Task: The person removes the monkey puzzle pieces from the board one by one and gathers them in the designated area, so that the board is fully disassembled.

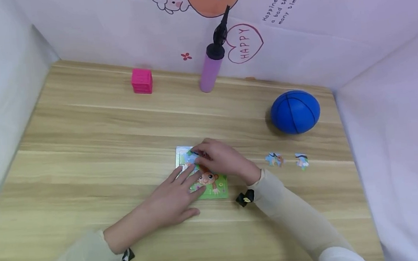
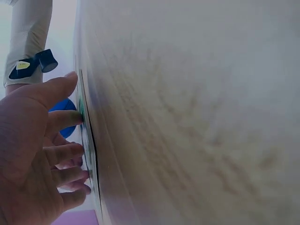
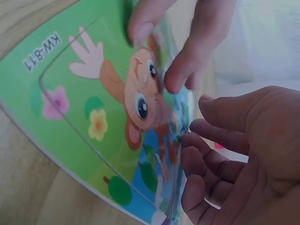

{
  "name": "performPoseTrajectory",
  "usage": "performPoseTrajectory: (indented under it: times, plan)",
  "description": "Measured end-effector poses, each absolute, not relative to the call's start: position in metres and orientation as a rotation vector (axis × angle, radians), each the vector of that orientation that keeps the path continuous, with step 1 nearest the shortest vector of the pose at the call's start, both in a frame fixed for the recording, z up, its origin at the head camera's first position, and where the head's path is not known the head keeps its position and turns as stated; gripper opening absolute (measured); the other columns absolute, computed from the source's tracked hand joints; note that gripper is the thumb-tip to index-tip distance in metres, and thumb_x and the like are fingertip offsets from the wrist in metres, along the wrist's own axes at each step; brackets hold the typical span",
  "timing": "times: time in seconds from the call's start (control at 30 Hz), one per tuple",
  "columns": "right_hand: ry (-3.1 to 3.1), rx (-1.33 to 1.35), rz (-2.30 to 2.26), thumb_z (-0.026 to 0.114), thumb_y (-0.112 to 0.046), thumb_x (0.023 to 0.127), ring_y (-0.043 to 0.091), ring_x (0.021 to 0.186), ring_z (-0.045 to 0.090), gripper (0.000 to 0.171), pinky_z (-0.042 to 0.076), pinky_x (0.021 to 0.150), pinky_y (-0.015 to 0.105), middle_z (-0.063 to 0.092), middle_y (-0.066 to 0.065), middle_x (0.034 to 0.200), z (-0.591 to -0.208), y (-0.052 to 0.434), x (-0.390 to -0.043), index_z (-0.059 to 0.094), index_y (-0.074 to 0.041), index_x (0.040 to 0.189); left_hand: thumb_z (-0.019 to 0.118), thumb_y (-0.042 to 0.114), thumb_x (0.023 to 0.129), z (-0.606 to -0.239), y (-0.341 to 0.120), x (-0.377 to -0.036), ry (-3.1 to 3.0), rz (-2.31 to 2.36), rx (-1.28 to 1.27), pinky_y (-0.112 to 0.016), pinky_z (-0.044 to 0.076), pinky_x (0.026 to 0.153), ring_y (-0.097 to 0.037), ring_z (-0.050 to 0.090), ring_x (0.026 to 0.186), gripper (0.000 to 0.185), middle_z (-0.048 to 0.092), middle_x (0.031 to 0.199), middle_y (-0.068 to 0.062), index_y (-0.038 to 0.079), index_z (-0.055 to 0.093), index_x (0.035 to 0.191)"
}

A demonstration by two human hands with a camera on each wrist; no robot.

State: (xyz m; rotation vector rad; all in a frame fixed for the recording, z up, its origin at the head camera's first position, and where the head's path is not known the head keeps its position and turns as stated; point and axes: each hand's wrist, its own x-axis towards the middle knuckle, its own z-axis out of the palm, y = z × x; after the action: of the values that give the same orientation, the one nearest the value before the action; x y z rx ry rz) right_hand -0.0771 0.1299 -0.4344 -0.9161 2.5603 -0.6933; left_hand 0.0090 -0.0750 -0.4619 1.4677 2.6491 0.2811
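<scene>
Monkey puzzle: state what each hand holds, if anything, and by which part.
The left hand holds nothing, its spread fingers over the puzzle. The right hand has fingertips at the puzzle's far part; whether they pinch anything cannot be told.

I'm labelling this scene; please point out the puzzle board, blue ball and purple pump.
Puzzle board [image 3: 58,136], right wrist view: green border.
Blue ball [image 1: 295,112], head view: visible middle.
Purple pump [image 1: 211,71], head view: purple barrel.
</scene>
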Motion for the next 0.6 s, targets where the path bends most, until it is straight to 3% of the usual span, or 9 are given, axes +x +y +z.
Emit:
performPoseTrajectory:
  times: [0.27, 0.6]
  plan:
    - [2.586, -0.854, -0.613, 0.059, -0.025, 0.093, 0.005, 0.073, 0.050, 0.032, 0.045, 0.063, 0.020, 0.055, -0.002, 0.100, -0.435, 0.123, -0.077, 0.063, -0.010, 0.120, 0.055, 0.056, 0.087, -0.464, -0.077, 0.011, 2.682, 0.329, 1.515, -0.047, 0.027, 0.105, -0.035, 0.031, 0.130, 0.059, 0.038, 0.141, -0.016, 0.016, 0.058, 0.130]
    - [2.599, -0.807, -0.523, 0.047, -0.014, 0.095, 0.006, 0.095, 0.052, 0.029, 0.044, 0.085, 0.022, 0.056, -0.002, 0.108, -0.429, 0.115, -0.077, 0.064, -0.009, 0.118, 0.058, 0.057, 0.084, -0.458, -0.074, 0.009, 2.684, 0.328, 1.500, -0.046, 0.029, 0.103, -0.035, 0.034, 0.126, 0.059, 0.042, 0.137, -0.016, 0.016, 0.061, 0.126]
